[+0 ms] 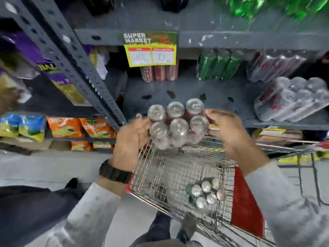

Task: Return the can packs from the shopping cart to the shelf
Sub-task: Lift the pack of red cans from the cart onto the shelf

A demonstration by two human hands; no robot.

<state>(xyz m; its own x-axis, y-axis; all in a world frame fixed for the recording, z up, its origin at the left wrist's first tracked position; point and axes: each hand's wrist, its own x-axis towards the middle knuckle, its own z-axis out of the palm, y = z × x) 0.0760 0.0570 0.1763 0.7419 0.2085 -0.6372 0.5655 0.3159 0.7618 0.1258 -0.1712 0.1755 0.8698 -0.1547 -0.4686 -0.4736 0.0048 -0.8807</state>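
Note:
A shrink-wrapped pack of red cans point(176, 122) with silver tops is held in the air above the front of the wire shopping cart point(156, 168), just before the grey shelf point(195, 93). My left hand point(131, 139) grips its left side. My right hand point(227, 132) holds its right side. A second can pack point(206, 193) lies inside the cart near its red seat flap. On the shelf's right end rests another wrapped pack point(292, 98).
At the back of the shelf stand red cans point(159, 73), green cans point(219, 65) and a further wrapped pack point(276, 65). A yellow price tag point(150, 52) hangs from the shelf above. Snack bags point(80, 129) fill the rack to the left. A dark perforated upright point(83, 77) divides the racks.

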